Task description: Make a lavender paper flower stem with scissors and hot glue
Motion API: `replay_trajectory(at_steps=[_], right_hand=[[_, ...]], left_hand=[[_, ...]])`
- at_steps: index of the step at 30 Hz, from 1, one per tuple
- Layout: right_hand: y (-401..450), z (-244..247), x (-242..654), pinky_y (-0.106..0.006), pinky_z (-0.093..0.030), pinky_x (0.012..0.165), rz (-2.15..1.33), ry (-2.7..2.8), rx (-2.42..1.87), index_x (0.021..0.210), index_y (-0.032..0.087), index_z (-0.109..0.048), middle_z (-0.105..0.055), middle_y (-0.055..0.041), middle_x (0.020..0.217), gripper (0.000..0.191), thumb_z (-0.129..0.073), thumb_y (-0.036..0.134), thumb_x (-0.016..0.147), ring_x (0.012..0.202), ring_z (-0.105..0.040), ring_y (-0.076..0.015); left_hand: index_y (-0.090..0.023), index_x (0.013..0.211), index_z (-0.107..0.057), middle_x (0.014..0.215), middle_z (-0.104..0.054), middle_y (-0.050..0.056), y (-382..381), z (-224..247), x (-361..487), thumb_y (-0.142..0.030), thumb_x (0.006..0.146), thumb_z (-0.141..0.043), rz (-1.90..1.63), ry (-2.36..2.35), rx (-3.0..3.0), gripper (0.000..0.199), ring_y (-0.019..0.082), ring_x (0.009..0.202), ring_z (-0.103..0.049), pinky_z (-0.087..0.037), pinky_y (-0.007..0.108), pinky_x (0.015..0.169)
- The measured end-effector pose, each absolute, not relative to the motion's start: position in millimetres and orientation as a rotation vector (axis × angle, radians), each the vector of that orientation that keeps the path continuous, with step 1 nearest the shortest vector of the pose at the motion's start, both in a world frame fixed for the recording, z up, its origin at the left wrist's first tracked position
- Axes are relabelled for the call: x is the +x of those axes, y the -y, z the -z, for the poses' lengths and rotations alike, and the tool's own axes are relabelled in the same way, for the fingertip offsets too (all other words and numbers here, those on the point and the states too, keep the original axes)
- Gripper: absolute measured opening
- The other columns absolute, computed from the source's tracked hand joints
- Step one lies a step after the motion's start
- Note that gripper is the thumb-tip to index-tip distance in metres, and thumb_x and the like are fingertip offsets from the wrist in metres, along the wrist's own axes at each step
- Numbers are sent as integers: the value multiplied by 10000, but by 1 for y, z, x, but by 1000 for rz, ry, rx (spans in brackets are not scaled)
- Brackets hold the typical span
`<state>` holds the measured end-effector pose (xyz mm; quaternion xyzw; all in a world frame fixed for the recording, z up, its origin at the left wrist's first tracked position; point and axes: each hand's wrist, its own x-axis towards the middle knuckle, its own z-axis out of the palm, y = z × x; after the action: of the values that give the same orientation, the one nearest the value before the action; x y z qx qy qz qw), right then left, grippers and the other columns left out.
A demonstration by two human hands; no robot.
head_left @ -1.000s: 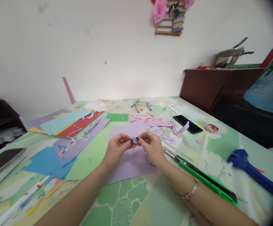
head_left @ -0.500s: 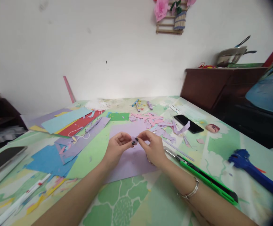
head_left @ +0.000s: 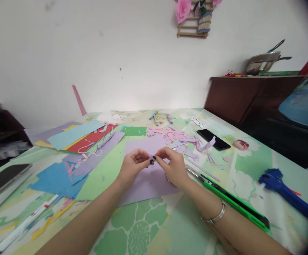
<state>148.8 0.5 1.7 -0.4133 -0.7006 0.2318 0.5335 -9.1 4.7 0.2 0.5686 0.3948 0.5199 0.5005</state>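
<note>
Between my fingertips is a small piece of purple paper [head_left: 150, 156], mostly covered by the fingers. My left hand [head_left: 134, 164] pinches it from the left, thumb against forefinger. On the other side my right hand [head_left: 173, 165] is closed in a pinch at the same piece. Both hands are just above a sheet of light purple paper [head_left: 154, 189] lying on the table. A green utility knife [head_left: 233, 200] lies right of my right hand, its metal end toward the hand. Pink and purple paper scraps [head_left: 170, 134] are heaped beyond the hands.
Coloured paper sheets [head_left: 79, 136] and blue paper [head_left: 55, 179] lie at the left. A phone [head_left: 214, 139] and a blue hot glue gun [head_left: 281, 187] are at the right. Another dark device [head_left: 5, 179] and a white pen [head_left: 26, 225] lie near left. Small patterned rolls [head_left: 169, 118] lie far back.
Both hands keep their pinch on the small purple piece, with only slight finger movement. The whole view has shifted very slightly.
</note>
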Motion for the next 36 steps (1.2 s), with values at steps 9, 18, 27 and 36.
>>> replay_trajectory(at_steps=[9,18,27,36], right_hand=[[-4,0,150,-266,-486,675,-766,1500,-958,831,190,-602,-641,-11,756,96,-536,256,810,703,-614,-138],[-11,2,152,-279,-511,654,-964,1285,-975,811,162,-589,-657,-46,753,205,-553,363,796,672,-626,-143],[-23,7,163,-283,-466,655,-681,1477,-1307,853,174,-557,-660,-38,806,148,-450,258,796,690,-615,-146],[-24,13,175,-260,-323,589,-458,1933,-1611,783,168,-621,-646,-69,801,191,-641,136,595,775,-558,-213]], left_hand=[[-149,734,-586,639,-641,-11,-8,0,-9,-159,634,-732,-1272,-974,1358,177,112,617,-611,-470,218,608],[-153,744,-570,662,-645,3,-12,1,-12,-232,621,-725,-1283,-1088,1388,214,132,648,-625,-493,254,661],[-171,771,-586,723,-686,56,-52,15,-57,-277,589,-682,-1334,-1618,1453,231,218,735,-645,-454,292,633],[-191,828,-592,751,-714,55,-70,19,-91,-271,610,-625,-1238,-1961,1530,234,226,754,-644,-442,307,686]])
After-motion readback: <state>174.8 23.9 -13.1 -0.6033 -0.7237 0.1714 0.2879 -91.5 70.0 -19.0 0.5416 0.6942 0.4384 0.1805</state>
